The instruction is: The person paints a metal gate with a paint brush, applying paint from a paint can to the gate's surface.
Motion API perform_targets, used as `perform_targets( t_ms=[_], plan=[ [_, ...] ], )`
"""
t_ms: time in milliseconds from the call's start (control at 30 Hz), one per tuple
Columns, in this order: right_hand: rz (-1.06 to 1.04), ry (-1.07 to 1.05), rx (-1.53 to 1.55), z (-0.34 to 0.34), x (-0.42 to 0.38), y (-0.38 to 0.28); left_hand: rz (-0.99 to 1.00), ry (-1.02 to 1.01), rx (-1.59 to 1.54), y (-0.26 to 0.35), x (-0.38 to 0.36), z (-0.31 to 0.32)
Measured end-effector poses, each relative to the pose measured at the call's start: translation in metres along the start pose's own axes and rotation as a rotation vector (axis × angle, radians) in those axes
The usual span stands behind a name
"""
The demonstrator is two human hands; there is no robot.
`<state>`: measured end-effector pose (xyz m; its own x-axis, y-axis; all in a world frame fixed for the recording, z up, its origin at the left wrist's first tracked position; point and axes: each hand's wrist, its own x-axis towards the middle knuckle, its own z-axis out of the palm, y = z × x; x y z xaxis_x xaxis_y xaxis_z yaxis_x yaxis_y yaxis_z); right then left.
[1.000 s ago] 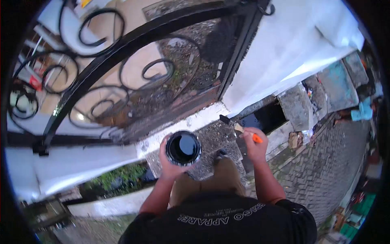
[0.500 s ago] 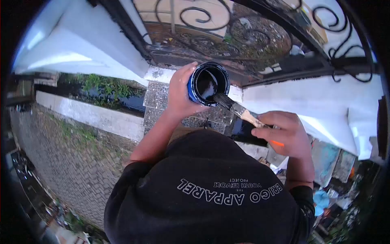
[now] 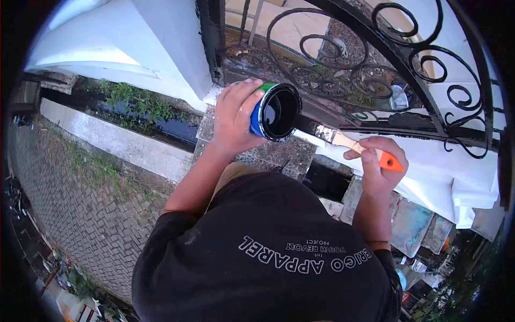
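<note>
My left hand (image 3: 234,117) is wrapped round the side of a blue and green paint can (image 3: 258,119), tilted so its opening faces right. Dark paint shows inside, and smears cover the rim. My right hand (image 3: 382,159) grips a paintbrush (image 3: 346,140) by its pale wooden handle, whose orange end sticks out past my fingers. The brush's black, paint-coated bristles are right at the can's right rim and overlap the dark ironwork behind in this view.
A black wrought-iron gate (image 3: 397,70) with scrolls stands ahead, between white walls (image 3: 145,48). At left, a water-filled drain (image 3: 171,129) with plants runs beside a concrete curb (image 3: 115,140) and brick paving (image 3: 96,214). Speckled tiles (image 3: 292,155) lie below the can.
My right hand has shifted, turning the brush flatter so its orange handle end shows. The can is tilted further to the right. The view has shifted, with the gate now further right.
</note>
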<state>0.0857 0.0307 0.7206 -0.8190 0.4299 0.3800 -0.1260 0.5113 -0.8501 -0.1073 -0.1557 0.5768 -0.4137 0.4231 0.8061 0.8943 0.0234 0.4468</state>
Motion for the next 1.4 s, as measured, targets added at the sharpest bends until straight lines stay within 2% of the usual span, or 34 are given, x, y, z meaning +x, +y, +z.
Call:
perform_targets(
  t_ms=[67,133,200,367,500,567,600,667,733,833,900,933,1033,1133,1200,1267,1333,1400],
  plan=[
    [0.093,0.017,0.047,0.022,0.012,-0.007,0.003,-0.02,-0.004,-0.008,0.002,-0.005],
    [-0.017,-0.099,-0.084,0.038,0.029,-0.006,0.006,-0.039,-0.009,-0.013,0.003,-0.009],
    [-0.003,-0.116,-0.106,0.052,0.036,-0.006,0.008,-0.041,-0.02,-0.018,0.003,-0.011],
    [0.156,-0.168,-0.174,0.081,0.048,-0.001,0.0,-0.067,-0.052,-0.028,0.005,-0.017],
    [0.188,-0.22,-0.279,0.087,0.05,0.0,-0.013,-0.105,-0.083,-0.035,0.006,-0.025],
    [0.161,-0.029,0.005,0.078,0.043,-0.003,-0.03,-0.105,-0.091,-0.038,0.007,-0.025],
    [0.166,-0.023,0.0,0.076,0.042,-0.002,-0.047,-0.109,-0.101,-0.039,0.006,-0.026],
    [0.189,0.069,0.226,0.069,0.039,0.0,-0.043,-0.113,-0.114,-0.041,0.007,-0.025],
    [0.157,0.056,0.205,0.063,0.031,0.013,-0.037,-0.115,-0.124,-0.043,0.008,-0.022],
    [0.186,0.168,0.317,0.062,0.018,0.024,-0.057,-0.099,-0.151,-0.042,0.012,-0.016],
    [0.363,0.371,0.567,0.059,0.006,0.035,-0.064,-0.097,-0.173,-0.038,0.013,-0.013],
    [0.36,0.383,0.572,0.055,-0.003,0.045,-0.074,-0.092,-0.189,-0.036,0.014,-0.01],
    [0.53,0.468,0.864,0.04,-0.027,0.07,-0.081,-0.1,-0.207,-0.023,0.018,-0.001],
    [0.596,0.5,1.045,0.026,-0.048,0.088,-0.085,-0.149,-0.206,-0.007,0.019,0.014],
    [0.614,0.589,1.119,0.014,-0.06,0.093,-0.165,-0.173,-0.302,0.005,0.019,0.032],
    [0.697,0.56,1.425,-0.004,-0.075,0.1,-0.351,-0.272,-0.495,0.02,0.009,0.051],
    [0.673,0.523,1.545,-0.029,-0.096,0.114,-0.456,-0.164,-0.572,0.045,0.0,0.076],
    [0.556,0.545,1.645,-0.052,-0.121,0.139,-0.466,-0.149,-0.576,0.066,-0.003,0.088]
  ],
)
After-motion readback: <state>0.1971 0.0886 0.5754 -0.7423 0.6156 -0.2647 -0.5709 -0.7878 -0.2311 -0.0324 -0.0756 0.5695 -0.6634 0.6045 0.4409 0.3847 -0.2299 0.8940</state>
